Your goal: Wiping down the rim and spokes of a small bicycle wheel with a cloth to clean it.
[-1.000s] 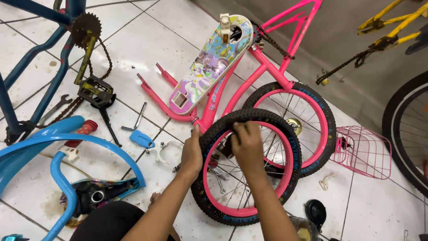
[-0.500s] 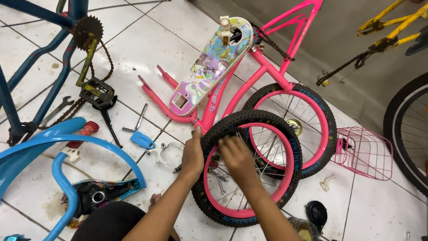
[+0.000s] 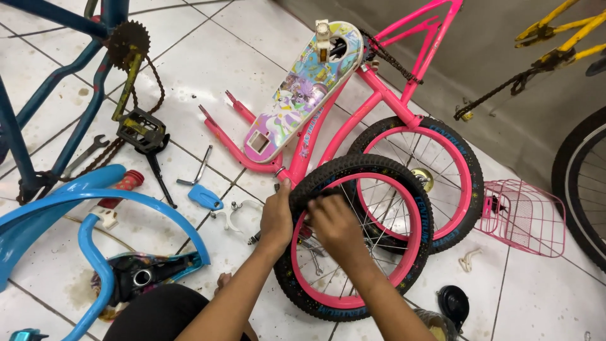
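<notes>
A small bicycle wheel (image 3: pixel 353 287) with a pink rim and black knobby tyre stands upright on the tiled floor in front of me. My left hand (image 3: pixel 276 218) grips the tyre at its upper left edge. My right hand (image 3: pixel 333 224) presses on the tyre and rim near the top, fingers curled over it. Behind it a second pink-rimmed wheel (image 3: pixel 442 183) leans against a pink bicycle frame (image 3: pixel 372 104) lying on the floor, with a colourful chain guard (image 3: pixel 303 88) on it.
A blue bicycle frame (image 3: pixel 76 208) lies at the left, beside a crank with pedal (image 3: pixel 142 129), a spanner (image 3: pixel 85 155) and loose parts. A pink wire basket (image 3: pixel 524 218) sits at the right. A black tyre (image 3: pixel 577 189) and a yellow frame (image 3: pixel 555 38) stand by the wall.
My right hand has slid leftward and down along the top of the tyre, closer to my left hand. The left hand and the wheel have stayed in place.
</notes>
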